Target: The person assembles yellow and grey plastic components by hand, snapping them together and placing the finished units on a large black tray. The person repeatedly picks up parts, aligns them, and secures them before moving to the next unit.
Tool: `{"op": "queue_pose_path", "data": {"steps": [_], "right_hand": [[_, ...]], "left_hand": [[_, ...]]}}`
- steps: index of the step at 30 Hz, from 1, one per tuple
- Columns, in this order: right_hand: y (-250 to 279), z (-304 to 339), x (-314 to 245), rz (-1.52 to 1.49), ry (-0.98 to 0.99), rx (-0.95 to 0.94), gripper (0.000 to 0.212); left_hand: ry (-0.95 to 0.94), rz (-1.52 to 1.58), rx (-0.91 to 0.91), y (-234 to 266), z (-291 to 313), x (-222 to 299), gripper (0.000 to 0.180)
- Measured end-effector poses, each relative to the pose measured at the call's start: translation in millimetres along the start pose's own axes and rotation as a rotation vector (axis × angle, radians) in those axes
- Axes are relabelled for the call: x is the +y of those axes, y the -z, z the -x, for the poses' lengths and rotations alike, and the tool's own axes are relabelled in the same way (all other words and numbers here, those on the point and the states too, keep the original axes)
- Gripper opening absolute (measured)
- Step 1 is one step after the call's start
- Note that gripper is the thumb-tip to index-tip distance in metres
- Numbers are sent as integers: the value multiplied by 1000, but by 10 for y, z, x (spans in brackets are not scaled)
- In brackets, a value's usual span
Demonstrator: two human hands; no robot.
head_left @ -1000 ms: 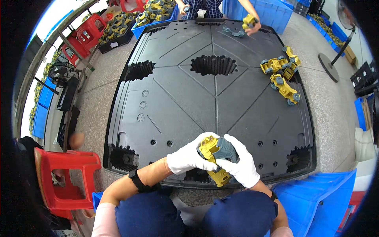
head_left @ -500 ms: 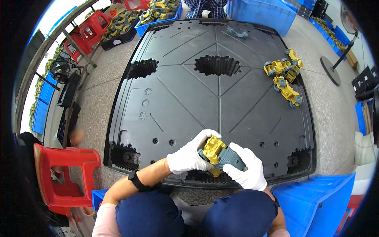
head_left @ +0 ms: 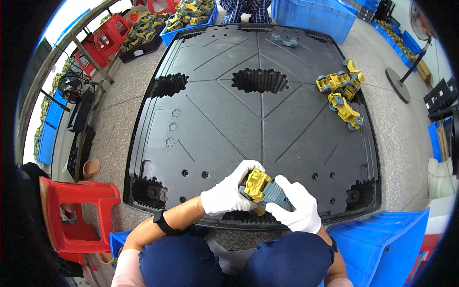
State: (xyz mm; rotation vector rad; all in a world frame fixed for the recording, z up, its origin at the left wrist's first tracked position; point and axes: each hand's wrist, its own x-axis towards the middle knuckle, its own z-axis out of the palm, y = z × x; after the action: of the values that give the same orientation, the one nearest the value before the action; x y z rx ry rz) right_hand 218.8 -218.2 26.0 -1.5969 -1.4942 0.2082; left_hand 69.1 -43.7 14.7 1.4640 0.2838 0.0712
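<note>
My white-gloved left hand [head_left: 229, 193] grips the yellow front of a toy truck [head_left: 258, 185], just above the near edge of a black plastic pallet [head_left: 224, 143]. On its other side, my right hand [head_left: 301, 208], gloved as well, pinches the truck's grey-blue ribbed bed [head_left: 275, 193] between thumb and fingers. Part of the truck's underside is covered by my fingers. Toward the pallet's right edge lie several yellow toy trucks [head_left: 345, 111] with grey wheels, heaped together. Small grey-blue parts [head_left: 285, 41] rest at the far end.
A red stool [head_left: 83, 189] stands on the left. Blue bins are at my right [head_left: 382, 244] and beyond the pallet [head_left: 313, 20]. Crates of yellow-and-grey pieces [head_left: 191, 16] sit at the far left. Another person's legs [head_left: 246, 12] show at the far edge. A fan stand [head_left: 399, 85] is right.
Both hands still hold the truck, which has shifted very slightly left and down. The whole view has drifted a little as well.
</note>
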Motion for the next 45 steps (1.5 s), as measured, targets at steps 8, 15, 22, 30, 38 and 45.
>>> {"op": "queue_pose_path", "data": {"steps": [8, 15, 22, 30, 38, 45], "right_hand": [[-14, 43, 56, 35, 32, -7, 66], [4, 9, -24, 37, 25, -38, 67], [-24, 48, 5, -10, -5, -54, 66], [-7, -55, -24, 46, -33, -47, 63], [-406, -488, -3, -765, -457, 231, 41], [-642, -614, 0, -574, -421, 281, 44]], "left_hand": [[-22, -49, 64, -88, 51, 99, 69], [-36, 27, -41, -22, 76, 53, 66], [-26, -2, -21, -36, 77, 66, 70], [62, 404, -28, -114, 33, 73, 81], [-54, 720, 330, -172, -218, 32, 73], [-46, 798, 516, -219, -228, 138, 61]]}}
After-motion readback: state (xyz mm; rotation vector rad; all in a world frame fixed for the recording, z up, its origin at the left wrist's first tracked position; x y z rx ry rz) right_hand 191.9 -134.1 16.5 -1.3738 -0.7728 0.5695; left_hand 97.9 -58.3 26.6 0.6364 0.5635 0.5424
